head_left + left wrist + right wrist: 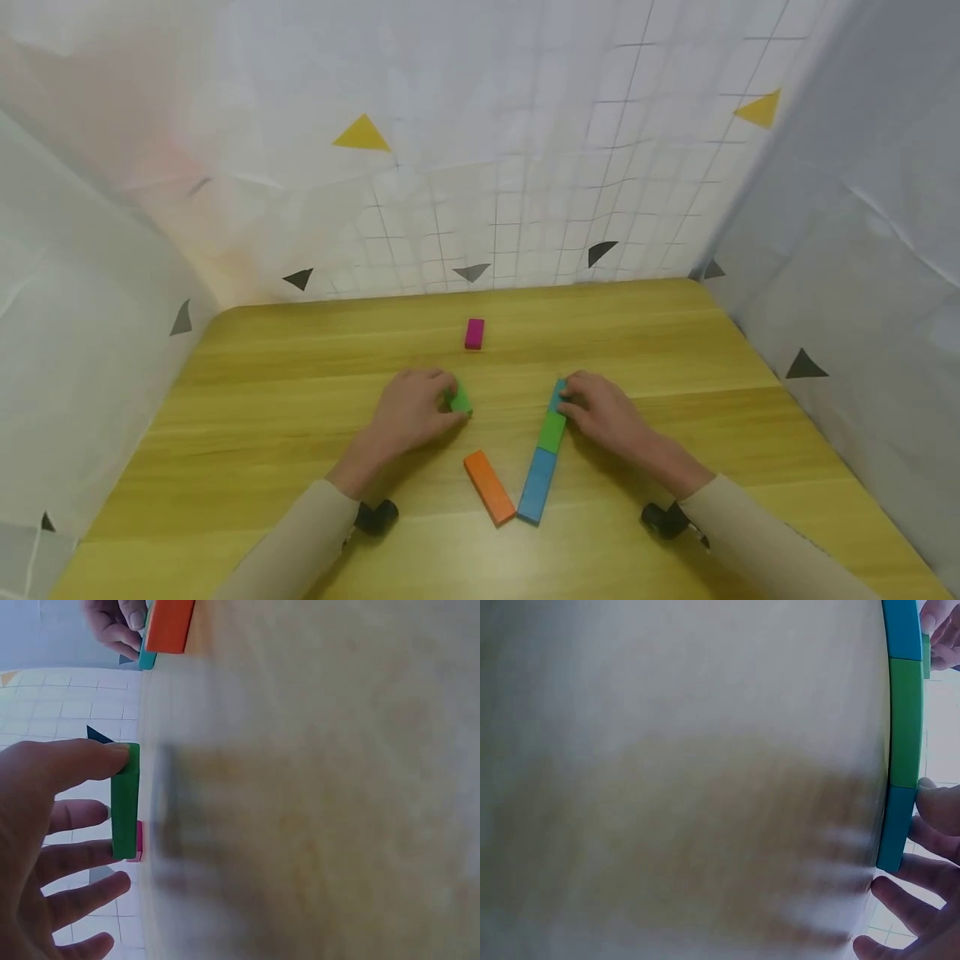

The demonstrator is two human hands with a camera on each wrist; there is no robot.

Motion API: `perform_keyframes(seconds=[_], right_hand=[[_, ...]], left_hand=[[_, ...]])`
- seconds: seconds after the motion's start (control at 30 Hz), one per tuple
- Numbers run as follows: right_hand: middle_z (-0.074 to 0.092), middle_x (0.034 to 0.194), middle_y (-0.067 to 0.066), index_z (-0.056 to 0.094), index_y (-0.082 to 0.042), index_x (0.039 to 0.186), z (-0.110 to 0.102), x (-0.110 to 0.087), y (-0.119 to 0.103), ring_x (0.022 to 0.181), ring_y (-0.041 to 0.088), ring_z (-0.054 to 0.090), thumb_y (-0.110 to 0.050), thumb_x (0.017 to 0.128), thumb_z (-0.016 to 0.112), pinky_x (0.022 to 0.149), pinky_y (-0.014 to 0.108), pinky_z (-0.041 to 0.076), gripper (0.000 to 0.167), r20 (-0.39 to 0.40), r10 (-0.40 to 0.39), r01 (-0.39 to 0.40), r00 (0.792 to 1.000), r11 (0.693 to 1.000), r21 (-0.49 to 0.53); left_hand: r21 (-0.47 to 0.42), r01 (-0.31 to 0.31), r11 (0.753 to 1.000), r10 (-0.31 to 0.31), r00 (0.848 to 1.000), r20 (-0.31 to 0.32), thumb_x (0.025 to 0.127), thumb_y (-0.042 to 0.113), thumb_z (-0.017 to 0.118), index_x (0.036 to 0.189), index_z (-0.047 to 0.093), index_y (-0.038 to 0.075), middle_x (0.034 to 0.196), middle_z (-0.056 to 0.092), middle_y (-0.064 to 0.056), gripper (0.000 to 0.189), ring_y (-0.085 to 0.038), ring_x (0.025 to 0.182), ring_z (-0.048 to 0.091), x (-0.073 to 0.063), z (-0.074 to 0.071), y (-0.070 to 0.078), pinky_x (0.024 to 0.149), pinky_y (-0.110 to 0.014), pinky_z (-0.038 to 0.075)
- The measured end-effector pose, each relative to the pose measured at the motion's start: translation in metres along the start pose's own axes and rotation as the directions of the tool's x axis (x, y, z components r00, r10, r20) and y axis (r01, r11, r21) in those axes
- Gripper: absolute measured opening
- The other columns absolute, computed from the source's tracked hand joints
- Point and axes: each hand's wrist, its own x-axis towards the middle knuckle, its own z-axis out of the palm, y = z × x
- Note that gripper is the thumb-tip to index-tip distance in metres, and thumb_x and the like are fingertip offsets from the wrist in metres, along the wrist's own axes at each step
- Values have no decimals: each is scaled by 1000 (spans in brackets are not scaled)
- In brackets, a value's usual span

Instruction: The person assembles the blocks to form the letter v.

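Observation:
My left hand pinches a green block between thumb and fingertips, close over the table. In the left wrist view the thumb presses one end of this green block, and the other fingers spread behind it. A row of three blocks runs end to end at right: a blue block nearest me, a green block in the middle, and a smaller blue block at the far end. That far block is pinched by the thumb and fingers of my right hand.
An orange block lies slanted, its near end beside the near end of the row. Farther back lies a small magenta block. White sheets with triangle marks wall in the wooden table at the back and sides.

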Motion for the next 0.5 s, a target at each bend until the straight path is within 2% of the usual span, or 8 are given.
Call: perform_keyframes(seconds=[0.2,0.33,0.5], right_hand=[[70,109,8,69,-10,96,1,0,-2,102,27,66,-16,89,74,86,46,55,10,-13,-18,18,1000,1000,5],[70,106,8,69,-11,93,1,1,-1,99,27,67,-15,88,74,84,45,55,8,-19,-34,34,999,999,4],[71,106,8,69,-13,90,-1,1,-1,99,26,67,-15,88,75,84,45,55,6,-17,-33,33,999,999,0]], left_hand=[[-9,-14,1000,13,1000,-11,81,49,76,92,65,24,95,69,9,30,-7,74,54,-7,1,1,85,-35,50],[-11,-11,1000,11,1000,-17,81,50,76,91,65,24,95,69,10,30,-6,76,56,-10,1,3,93,-38,50],[-12,-9,1000,9,1000,-13,82,50,74,91,64,25,99,69,10,28,-8,83,59,-13,-1,7,96,-40,49]])
